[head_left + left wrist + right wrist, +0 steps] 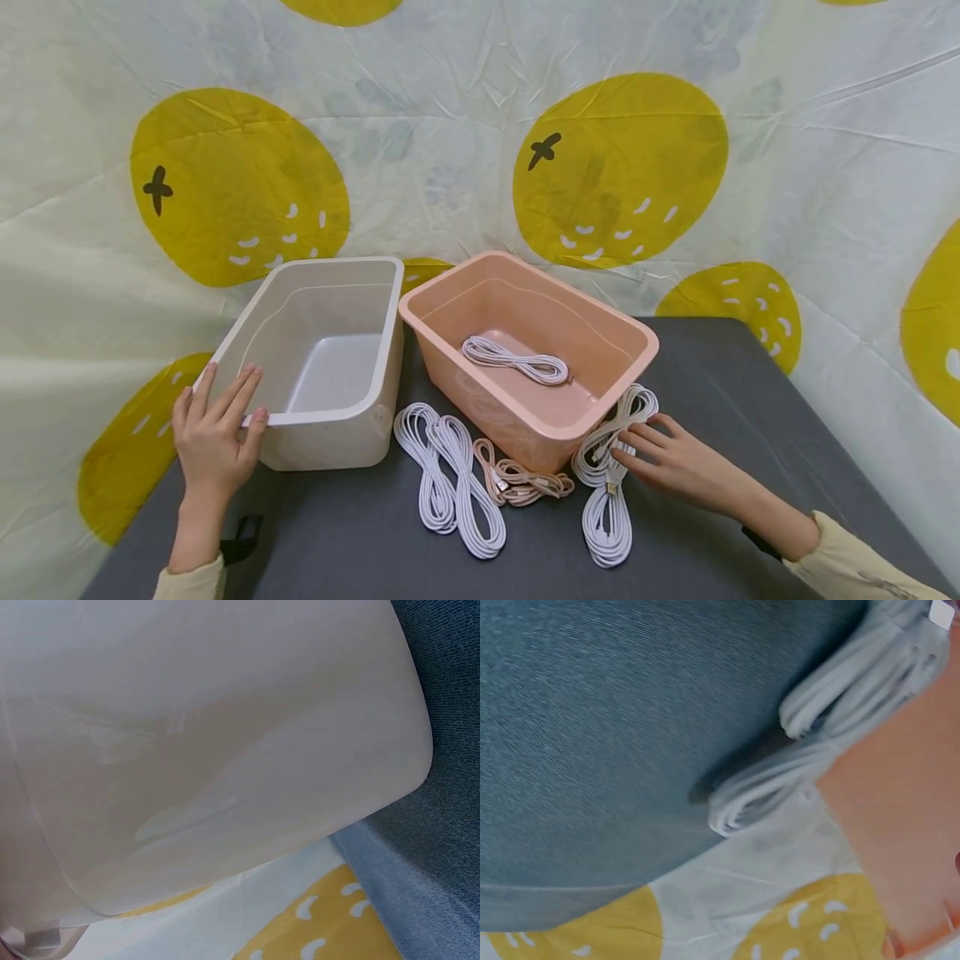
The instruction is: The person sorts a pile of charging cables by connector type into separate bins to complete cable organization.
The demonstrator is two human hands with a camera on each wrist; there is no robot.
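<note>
My left hand point(217, 437) lies at the near left corner of the off-white bin point(337, 414), its fingers extended over the rim. In the left wrist view the bin's outer wall point(202, 750) fills most of the picture. My right hand point(675, 458) is at the white cable bundles point(609, 525) beside the peach bin point(487, 408), fingers loosely bent with their tips over the coils. The right wrist view shows these coiled cables point(840, 712) against that bin's wall point(900, 795). One white cable bundle point(517, 360) lies inside the peach bin.
Two long white cable coils point(457, 483) and a beige-pink cable bundle point(528, 483) lie in front of the bins on the dark grey table point(337, 542). A cloth point(442, 167) printed with yellow fruit hangs behind and around the table.
</note>
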